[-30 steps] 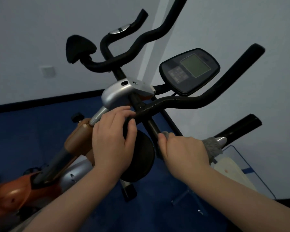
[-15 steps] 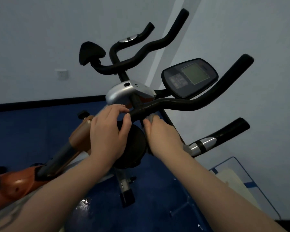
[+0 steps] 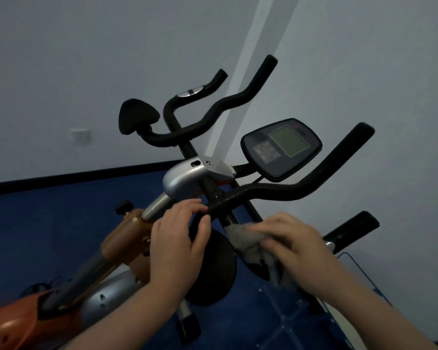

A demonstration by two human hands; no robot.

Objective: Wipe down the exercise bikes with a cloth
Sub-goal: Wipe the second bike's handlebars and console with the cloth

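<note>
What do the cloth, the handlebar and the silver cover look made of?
Cloth: grey, soft, likely fabric; it bunches under the right hand. Handlebar: matte black, probably foam or rubber grip; slightly rough surface. Silver cover: smooth satin shell with soft highlights, painted plastic or metal, unclear which.

A: Views held? Position?
B: One. Head-worn, wide-angle, close above the handlebar (image 3: 283, 192), facing forward and down.
A: Field covered?
B: Both forearms entering from below; console (image 3: 281, 149), wall beyond. No second view.
</note>
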